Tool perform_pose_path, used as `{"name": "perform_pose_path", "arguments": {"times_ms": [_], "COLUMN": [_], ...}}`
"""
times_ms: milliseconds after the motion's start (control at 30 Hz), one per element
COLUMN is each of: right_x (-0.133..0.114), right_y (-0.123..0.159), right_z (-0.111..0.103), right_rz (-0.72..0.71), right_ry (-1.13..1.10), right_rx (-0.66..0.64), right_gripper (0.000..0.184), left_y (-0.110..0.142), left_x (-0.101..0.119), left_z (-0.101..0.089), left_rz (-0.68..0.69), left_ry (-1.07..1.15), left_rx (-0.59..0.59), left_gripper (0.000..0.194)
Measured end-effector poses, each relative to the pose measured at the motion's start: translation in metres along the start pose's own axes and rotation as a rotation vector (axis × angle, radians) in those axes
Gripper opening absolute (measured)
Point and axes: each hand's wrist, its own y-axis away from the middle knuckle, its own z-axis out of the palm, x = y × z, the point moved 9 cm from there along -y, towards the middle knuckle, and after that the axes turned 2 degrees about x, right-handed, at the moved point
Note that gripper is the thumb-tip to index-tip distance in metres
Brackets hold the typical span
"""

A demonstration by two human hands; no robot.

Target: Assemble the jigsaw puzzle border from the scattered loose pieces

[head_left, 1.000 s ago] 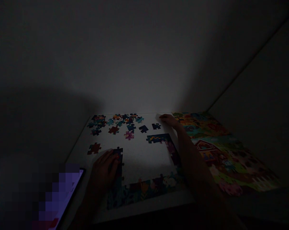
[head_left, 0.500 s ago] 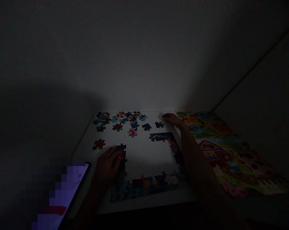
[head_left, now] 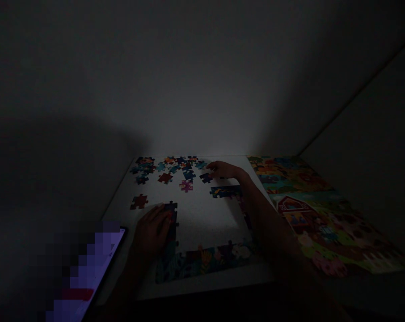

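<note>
My left hand (head_left: 151, 229) lies flat with fingers stretched over the left side of a partly joined jigsaw border (head_left: 205, 259), touching its dark edge pieces. Above the table, my right hand (head_left: 225, 170) reaches leftward, fingers slightly apart, close to a dark blue jigsaw piece (head_left: 205, 178); whether it touches the piece is hard to see. Another dark piece is mostly hidden beneath that hand. A short joined blue strip (head_left: 222, 192) forms the border's top right, partly covered by my right forearm. A pink piece (head_left: 186, 185) lies between the border and the loose pieces.
Several loose jigsaw pieces (head_left: 174, 167) are heaped at the back left of the white table (head_left: 202, 219). A red-brown piece (head_left: 139, 201) lies beyond my left hand. Colourful farm pictures (head_left: 323, 223) cover the right side. A lit screen (head_left: 98, 268) stands at the left. The light is dim.
My right hand has moved left from the table's back right to the dark blue piece, now covering the piece beside it. My left hand has stayed in place.
</note>
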Motion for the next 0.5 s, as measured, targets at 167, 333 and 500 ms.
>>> {"name": "perform_pose_path", "arguments": {"times_ms": [167,333,500], "right_x": [-0.005,-0.019,-0.025], "right_y": [0.001,0.001,-0.002], "right_z": [0.014,0.026,0.034], "right_rz": [0.172,0.201,0.193], "right_ry": [0.228,0.343,0.35], "right_rx": [0.068,0.125,0.119], "right_gripper": [0.07,0.06,0.052], "left_y": [-0.001,0.0,0.001], "left_x": [0.001,0.003,0.006], "left_z": [0.0,-0.002,-0.004], "left_rz": [0.007,0.002,-0.016], "left_ry": [0.006,0.013,0.017], "left_rx": [-0.004,0.0,-0.006], "left_gripper": [0.04,0.039,0.039]}}
